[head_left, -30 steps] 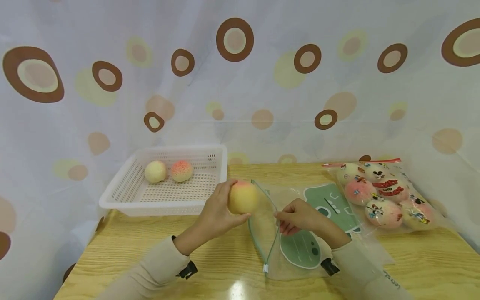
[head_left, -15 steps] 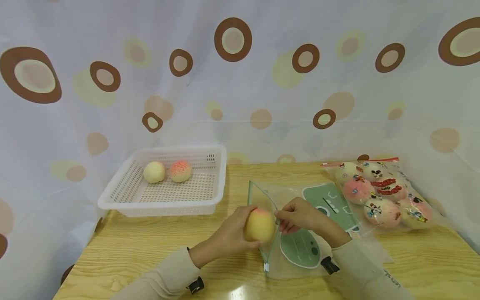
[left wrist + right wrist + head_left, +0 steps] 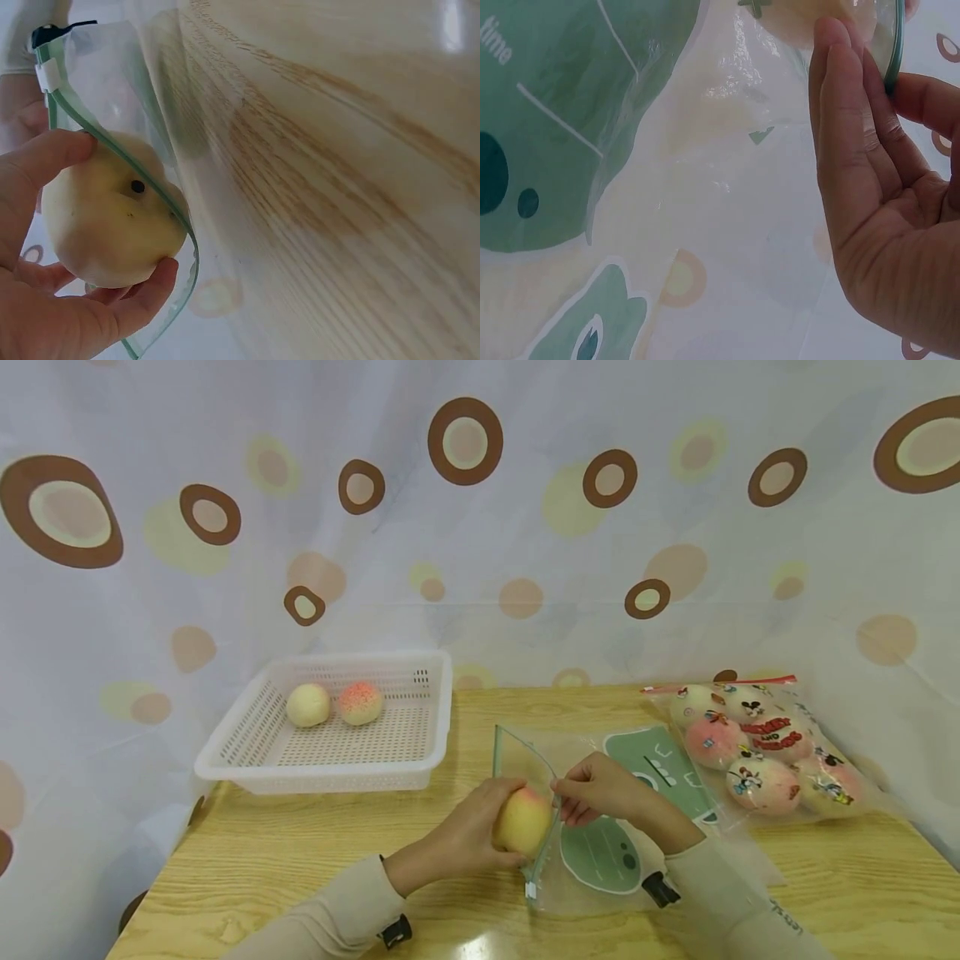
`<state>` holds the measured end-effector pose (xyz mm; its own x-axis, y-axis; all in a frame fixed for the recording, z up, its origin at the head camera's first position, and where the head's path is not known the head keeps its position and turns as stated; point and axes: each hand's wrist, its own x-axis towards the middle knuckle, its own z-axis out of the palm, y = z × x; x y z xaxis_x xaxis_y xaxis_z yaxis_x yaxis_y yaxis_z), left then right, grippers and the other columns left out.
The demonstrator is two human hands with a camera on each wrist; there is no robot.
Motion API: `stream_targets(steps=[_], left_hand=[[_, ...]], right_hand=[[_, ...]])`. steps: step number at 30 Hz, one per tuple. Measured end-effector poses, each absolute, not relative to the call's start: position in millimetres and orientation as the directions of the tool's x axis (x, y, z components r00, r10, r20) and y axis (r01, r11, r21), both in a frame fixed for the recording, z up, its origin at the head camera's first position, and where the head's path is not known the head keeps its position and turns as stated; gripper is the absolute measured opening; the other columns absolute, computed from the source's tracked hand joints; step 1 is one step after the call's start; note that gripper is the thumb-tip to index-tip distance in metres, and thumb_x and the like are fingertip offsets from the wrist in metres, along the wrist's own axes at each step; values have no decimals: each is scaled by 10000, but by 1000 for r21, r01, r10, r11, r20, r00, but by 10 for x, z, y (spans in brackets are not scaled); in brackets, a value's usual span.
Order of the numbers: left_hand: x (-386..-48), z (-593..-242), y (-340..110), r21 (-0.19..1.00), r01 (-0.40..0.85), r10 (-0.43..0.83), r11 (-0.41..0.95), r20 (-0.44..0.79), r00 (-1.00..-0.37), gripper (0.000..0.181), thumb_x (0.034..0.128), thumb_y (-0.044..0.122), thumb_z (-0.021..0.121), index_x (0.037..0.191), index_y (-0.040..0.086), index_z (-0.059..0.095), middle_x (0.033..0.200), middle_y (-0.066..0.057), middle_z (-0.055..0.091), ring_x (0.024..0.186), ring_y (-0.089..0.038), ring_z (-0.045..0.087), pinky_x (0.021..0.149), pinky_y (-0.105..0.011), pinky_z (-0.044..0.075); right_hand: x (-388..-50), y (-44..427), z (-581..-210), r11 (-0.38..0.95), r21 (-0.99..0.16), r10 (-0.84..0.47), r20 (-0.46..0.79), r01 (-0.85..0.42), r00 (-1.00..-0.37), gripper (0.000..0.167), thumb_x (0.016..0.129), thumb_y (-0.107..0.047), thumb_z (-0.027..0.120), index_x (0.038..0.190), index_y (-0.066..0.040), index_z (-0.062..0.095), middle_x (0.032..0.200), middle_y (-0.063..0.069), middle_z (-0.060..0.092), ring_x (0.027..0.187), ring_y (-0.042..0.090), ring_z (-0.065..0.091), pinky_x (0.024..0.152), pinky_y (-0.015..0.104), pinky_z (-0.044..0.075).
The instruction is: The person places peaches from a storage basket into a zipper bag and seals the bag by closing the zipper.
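My left hand (image 3: 468, 831) holds a yellow peach (image 3: 522, 821) with a pink blush, thumb and fingers round its sides. The peach is at the open mouth of a clear zip bag (image 3: 600, 860) with green cartoon prints. In the left wrist view, the bag's green rim crosses the peach (image 3: 112, 210), so it is partly inside; its stem hollow shows a dark spot. A white slider (image 3: 48, 75) sits at one end of the zip. With thumb and fingertips, my right hand (image 3: 600, 789) pinches the mouth's right edge, also seen in the right wrist view.
A white plastic basket (image 3: 322, 770) with two peaches (image 3: 308, 705) stands at the back left. At the back right lies a filled, red-zipped bag (image 3: 772, 735) with several peaches. The wooden table (image 3: 300, 835) ends at a patterned curtain (image 3: 525, 527).
My left hand has carried the peach right and down, from beside the bag's mouth to partly within it. My right hand has kept its pinch on the edge, nearly still.
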<state>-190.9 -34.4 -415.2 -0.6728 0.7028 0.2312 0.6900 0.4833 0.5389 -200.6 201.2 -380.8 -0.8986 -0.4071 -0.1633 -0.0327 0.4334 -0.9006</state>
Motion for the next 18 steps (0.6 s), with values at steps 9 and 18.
stream_targets(steps=[9, 18], left_hand=[[-1924, -4144, -294, 605, 645, 706, 467, 183, -684, 830, 773, 169, 813, 1443, 16, 348, 1397, -140, 452, 1220, -272, 502, 935, -290, 494], [-1954, -4115, -265, 602, 589, 631, 539, 175, -756, 642, 834, 248, 757, 1363, 33, 461, 1295, -146, 537, 1114, -269, 565, 832, -266, 513]], right_hand=[[-1989, 2041, -3764, 450, -892, -406, -155, -50, -901, 326, 974, -170, 543, 791, 53, 696, 661, 97, 677, 617, 234, 684, 610, 401, 581], [-2012, 2075, -3738, 457, -888, -388, -148, -50, -910, 319, 973, -172, 545, 799, 47, 698, 659, 80, 677, 626, 235, 685, 632, 413, 582]])
